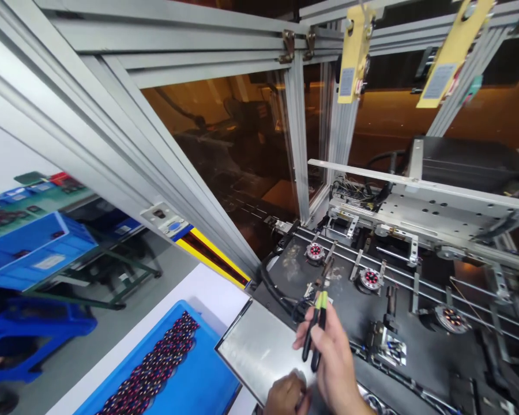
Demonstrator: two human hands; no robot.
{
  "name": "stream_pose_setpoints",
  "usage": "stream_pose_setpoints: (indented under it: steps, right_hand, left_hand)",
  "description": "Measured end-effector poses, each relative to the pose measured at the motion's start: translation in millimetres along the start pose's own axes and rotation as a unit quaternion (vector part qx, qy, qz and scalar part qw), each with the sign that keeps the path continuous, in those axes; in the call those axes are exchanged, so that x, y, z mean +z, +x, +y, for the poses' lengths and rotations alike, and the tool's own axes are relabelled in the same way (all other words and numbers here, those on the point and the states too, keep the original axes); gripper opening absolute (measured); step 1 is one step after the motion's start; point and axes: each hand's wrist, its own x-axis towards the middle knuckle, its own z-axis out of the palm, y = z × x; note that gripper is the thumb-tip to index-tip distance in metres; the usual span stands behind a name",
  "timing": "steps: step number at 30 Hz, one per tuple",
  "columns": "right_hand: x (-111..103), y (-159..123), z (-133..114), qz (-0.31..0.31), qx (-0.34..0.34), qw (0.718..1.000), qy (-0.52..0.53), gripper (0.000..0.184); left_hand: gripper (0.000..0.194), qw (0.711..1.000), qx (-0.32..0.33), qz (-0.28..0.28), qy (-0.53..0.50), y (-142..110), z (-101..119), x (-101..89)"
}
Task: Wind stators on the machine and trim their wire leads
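Note:
My right hand (335,360) is closed around the black and yellow-green handles of a pair of pliers (318,323). Their tip points up and away toward the machine bed, near a round wound coil part (315,251) on the rails. My left hand (288,395) sits low at the bottom edge, fingers curled on the corner of a shiny metal plate (255,346); what it holds, if anything, is hidden. Two more round coil parts (371,278) (452,317) sit further right along the rails.
A blue tray (199,374) with several small dark round parts lies at the lower left on a white surface. The machine has an aluminium frame with tinted panels (225,155), a metal carriage (436,213) and yellow hanging tags (354,52). Blue crates (30,253) stand at the far left.

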Motion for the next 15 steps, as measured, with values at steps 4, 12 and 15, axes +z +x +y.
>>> stream_pose_setpoints:
  steps: [4, 12, 15]
  right_hand:
    - [-46.9, 17.9, -3.7, 0.135, 0.005, 0.991, -0.012, 0.045]
    - [-59.3, 36.4, -0.6, 0.185, -0.011, 0.982, 0.044, 0.038]
    - [-60.8, 40.4, -0.7, 0.191, -0.012, 0.98, 0.056, 0.036]
  left_hand:
    - [0.021, 0.999, 0.042, 0.002, 0.005, -5.0, -8.4, 13.6]
    - [0.019, 0.997, 0.054, -0.035, 0.033, -3.7, -5.8, 8.5]
    - [0.019, 0.997, 0.057, -0.044, 0.035, -4.7, -6.6, 9.3]
